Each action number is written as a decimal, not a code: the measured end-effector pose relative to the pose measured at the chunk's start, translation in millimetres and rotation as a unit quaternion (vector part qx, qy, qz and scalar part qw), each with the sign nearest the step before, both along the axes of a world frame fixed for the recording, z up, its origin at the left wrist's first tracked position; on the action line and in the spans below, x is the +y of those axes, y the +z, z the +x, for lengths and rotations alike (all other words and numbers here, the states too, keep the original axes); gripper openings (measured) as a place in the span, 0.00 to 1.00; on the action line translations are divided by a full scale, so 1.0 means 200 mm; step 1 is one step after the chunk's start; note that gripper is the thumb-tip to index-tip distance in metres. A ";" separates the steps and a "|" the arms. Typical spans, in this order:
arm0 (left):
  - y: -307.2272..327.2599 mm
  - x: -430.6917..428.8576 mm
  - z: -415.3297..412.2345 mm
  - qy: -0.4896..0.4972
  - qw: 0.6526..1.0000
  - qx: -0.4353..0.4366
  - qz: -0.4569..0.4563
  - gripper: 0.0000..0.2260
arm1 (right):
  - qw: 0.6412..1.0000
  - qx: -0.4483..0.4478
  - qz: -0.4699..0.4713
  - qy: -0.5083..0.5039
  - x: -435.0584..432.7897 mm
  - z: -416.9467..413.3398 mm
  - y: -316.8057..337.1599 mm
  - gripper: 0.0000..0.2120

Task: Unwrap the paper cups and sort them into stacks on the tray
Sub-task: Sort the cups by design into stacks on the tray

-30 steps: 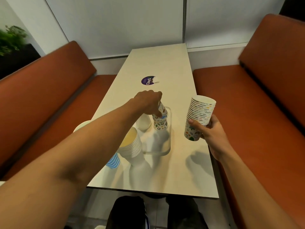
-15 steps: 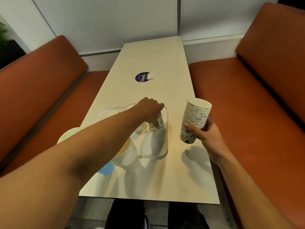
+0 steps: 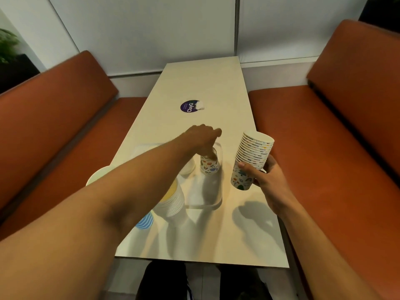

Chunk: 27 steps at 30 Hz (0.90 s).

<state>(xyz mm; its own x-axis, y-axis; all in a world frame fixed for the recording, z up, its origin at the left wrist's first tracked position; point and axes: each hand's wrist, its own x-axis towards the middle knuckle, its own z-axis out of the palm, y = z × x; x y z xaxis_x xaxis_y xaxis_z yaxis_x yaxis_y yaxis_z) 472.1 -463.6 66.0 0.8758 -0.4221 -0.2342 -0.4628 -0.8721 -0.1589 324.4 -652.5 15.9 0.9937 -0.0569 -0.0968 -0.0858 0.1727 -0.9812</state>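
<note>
Mostly the clear tray (image 3: 217,203) is getting lost: its left part is disappearing under the left forearm, and only the right rim is showing plainly. That forearm is also covering most of a blue-striped cup (image 3: 145,221) near the table's front-left, and part of a stack of white cups (image 3: 174,203) with a yellow inside, standing at the tray's near-left corner. A pale round rim (image 3: 97,176) is peeking out further left, too hidden to name. A white cup (image 3: 188,167) on the tray is half hiding behind the arm.

A round purple sticker (image 3: 190,106) is reading "ClayG", its end lying under a white scrap. Print on the stacked rims is too small to read.

The left hand (image 3: 202,138) is reaching palm-down over the tray's far-right corner, fingers dipping onto 1 patterned cup (image 3: 209,166) standing there; pinching or merely touching, I cannot tell. The right hand (image 3: 265,177) is gripping a tall stack of patterned cups (image 3: 254,154) near its base, tilting it above the table (image 3: 205,83), just right of the tray.
</note>
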 end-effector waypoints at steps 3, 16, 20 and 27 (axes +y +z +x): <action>0.22 0.02 -0.05 0.038 0.994 0.003 -0.103 0.34 | 1.000 -0.011 0.006 0.008 0.00 -0.01 0.05 0.32; 0.28 0.01 -1.02 0.181 0.714 -0.033 -0.675 0.19 | 0.995 -0.050 0.081 0.034 0.05 -0.20 0.25 0.38; 0.03 -0.04 -1.26 0.250 0.652 -0.009 -0.715 0.19 | 0.991 -0.033 0.127 0.034 0.08 -0.32 0.22 0.46; -0.03 -0.08 -1.46 0.288 0.486 0.067 -0.822 0.26 | 0.979 -0.005 0.192 0.075 0.16 -0.53 0.21 0.36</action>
